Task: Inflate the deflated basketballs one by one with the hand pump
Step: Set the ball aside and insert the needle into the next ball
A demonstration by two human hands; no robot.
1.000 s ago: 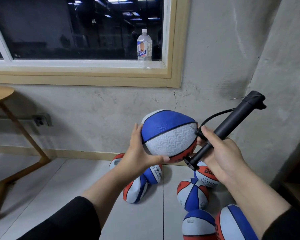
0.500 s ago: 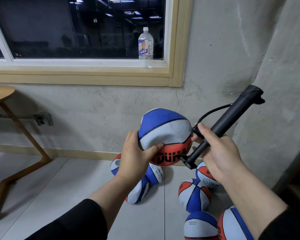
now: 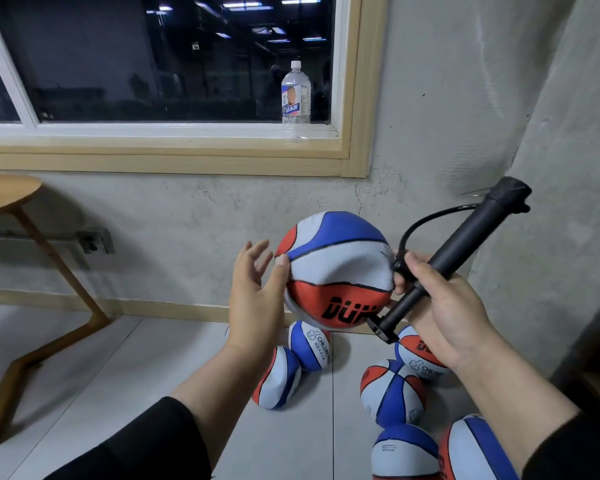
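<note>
Turning the held basketball [image 3: 336,271] looks like the step in hand, most likely to bring its valve round to the needle. It hangs in mid-air in front of the wall, its skin dented and slack. The left hand [image 3: 253,299] is open, fingers spread, with only the thumb touching the ball's left side. The right hand [image 3: 440,310] has its grip closed around the hand pump [image 3: 465,247], fingers also pressing the ball's right side; whether the hose end is already in the valve I cannot tell. To do this well, I would steady the ball fully with the left palm before pumping, since soft rubber gives way.

Counted: six basketballs lie on the floor [image 3: 153,368] below, one ball is held, one pump, one water bottle [image 3: 296,98] on the far windowsill.
</note>
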